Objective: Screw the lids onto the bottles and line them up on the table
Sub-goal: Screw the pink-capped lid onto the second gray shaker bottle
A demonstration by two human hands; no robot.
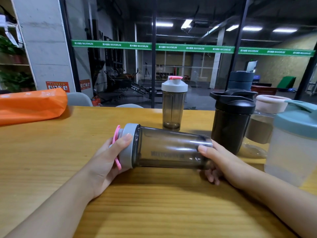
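Observation:
A smoky grey shaker bottle (171, 148) lies sideways just above the wooden table (51, 152), held between both hands. My left hand (106, 162) wraps its grey lid (127, 145), which has a pink flip cap, and the lid sits on the bottle's mouth. My right hand (217, 162) grips the bottle's base. Behind it a matching smoky bottle (173, 107) stands upright with its grey and pink lid on. To the right stand a black bottle (231, 121) with a black lid, a clear bottle (264, 122) with a pale pink lid, and a frosted bottle (295, 143) with a teal lid.
An orange bag (30, 105) lies at the table's far left. A dark blue container (241, 80) shows behind the black bottle. Grey chair backs (78, 99) rise past the far edge, with a glass wall beyond.

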